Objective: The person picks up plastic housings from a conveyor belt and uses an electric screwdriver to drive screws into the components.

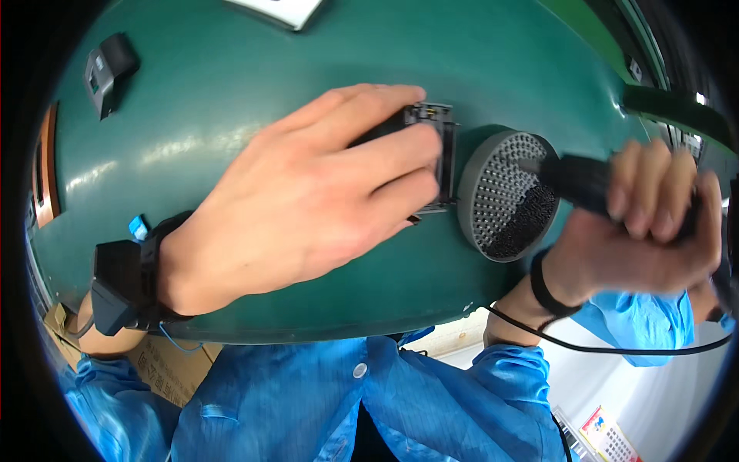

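A small black device [108,71] lies near the far left edge of the green worktop [231,85]. A white flat object [279,11] sits at the far edge, only partly visible. Below the near edge there is a brown cardboard box [158,369] on the left.

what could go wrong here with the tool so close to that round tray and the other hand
1. The black tool in the right hand has its tip over the round grey perforated tray; a slip could jolt the tray or scatter whatever sits in it.
2. The left hand pins the small black part beside the tray, so its fingers lie close to the tool tip.
3. The black cable hanging under the right wrist might snag on the green table edge.
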